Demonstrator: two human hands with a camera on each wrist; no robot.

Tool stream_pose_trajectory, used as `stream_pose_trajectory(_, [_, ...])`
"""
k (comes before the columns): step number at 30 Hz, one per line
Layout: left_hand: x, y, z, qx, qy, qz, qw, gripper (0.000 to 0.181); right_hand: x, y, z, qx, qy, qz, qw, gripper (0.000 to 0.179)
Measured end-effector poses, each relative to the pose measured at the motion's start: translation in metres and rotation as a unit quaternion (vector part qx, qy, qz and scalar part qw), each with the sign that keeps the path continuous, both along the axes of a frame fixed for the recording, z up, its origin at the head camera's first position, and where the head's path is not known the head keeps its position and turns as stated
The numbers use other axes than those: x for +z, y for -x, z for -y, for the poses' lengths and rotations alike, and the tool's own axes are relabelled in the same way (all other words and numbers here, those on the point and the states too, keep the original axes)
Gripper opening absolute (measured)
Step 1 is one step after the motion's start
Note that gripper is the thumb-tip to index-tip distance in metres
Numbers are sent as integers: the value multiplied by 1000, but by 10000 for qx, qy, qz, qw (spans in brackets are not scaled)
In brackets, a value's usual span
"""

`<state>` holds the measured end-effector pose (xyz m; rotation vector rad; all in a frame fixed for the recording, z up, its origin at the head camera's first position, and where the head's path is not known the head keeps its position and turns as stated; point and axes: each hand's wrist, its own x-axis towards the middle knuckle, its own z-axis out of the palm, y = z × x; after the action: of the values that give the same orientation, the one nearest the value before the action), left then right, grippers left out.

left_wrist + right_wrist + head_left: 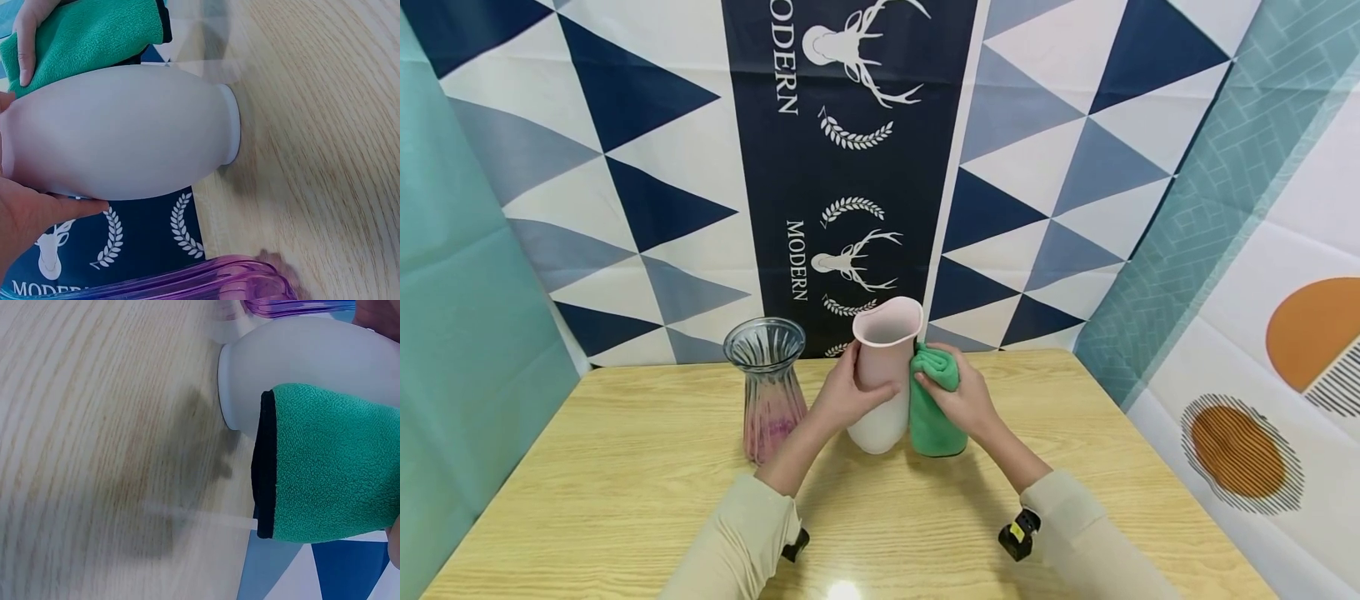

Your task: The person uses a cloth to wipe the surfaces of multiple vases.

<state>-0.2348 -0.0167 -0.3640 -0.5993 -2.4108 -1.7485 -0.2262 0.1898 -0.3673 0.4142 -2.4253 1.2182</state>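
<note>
- Clock directions are read from the head view, with 12 pointing away from the person.
- The white vase [886, 367] is near the table's far edge, a little past its middle toward 12, mouth up; whether its base touches the wood I cannot tell.
- The left hand [847, 398] grasps the white vase from its 9 o'clock side, thumb laid across the front, fingers round the upper body.
- The right hand [966, 398] grips the cloth [937, 427] at its upper part, thumb on the near face.
- The cloth is green and bunched, with a dark edge at its lower end; it hangs just beside the white vase, at 3 o'clock. Whether the two touch is hard to tell.
- The glass vase [769, 408] stands at 9 o'clock from the white vase, near but apart; it is ribbed, flared at the rim, bluish above and pink-purple below.
- The table [610, 508] is pale wood.
- At 12, behind everything, hangs a backdrop [1022, 150] of blue and white triangles, with a dark strip bearing deer heads and "MODERN".
- Black wristbands [1019, 535] show below both pale sleeves [722, 542].
</note>
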Motion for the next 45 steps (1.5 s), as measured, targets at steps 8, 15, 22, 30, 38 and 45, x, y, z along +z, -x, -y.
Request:
stream_pose_trajectory(8, [-1,-1,-2,207,24,33,9998,86,-7,-1,0,38,45,98,9999,50])
stream_pose_trajectory(15, [-1,-4,-1,415,177,4,9990,87,-14,-4,-1,51,31,273,9996,50])
stream_pose_trajectory(22, [-1,-4,-2,351,171,35,9992,88,-24,-8,-3,-19,-11,422,9991,49])
stream_pose_trajectory(30, [-1,-3,-3,246,42,-233,9994,87,-37,-12,-7,-131,38,707,9974,48])
stream_pose_trajectory(38, [-2,-2,-4,64,-236,-309,9992,84,-35,-12,-10,-141,119,619,9979,46])
stream_pose_trajectory(45, [0,-3,-2,159,-60,-270,9995,82,-21,-7,-10,-218,331,228,9990,48])
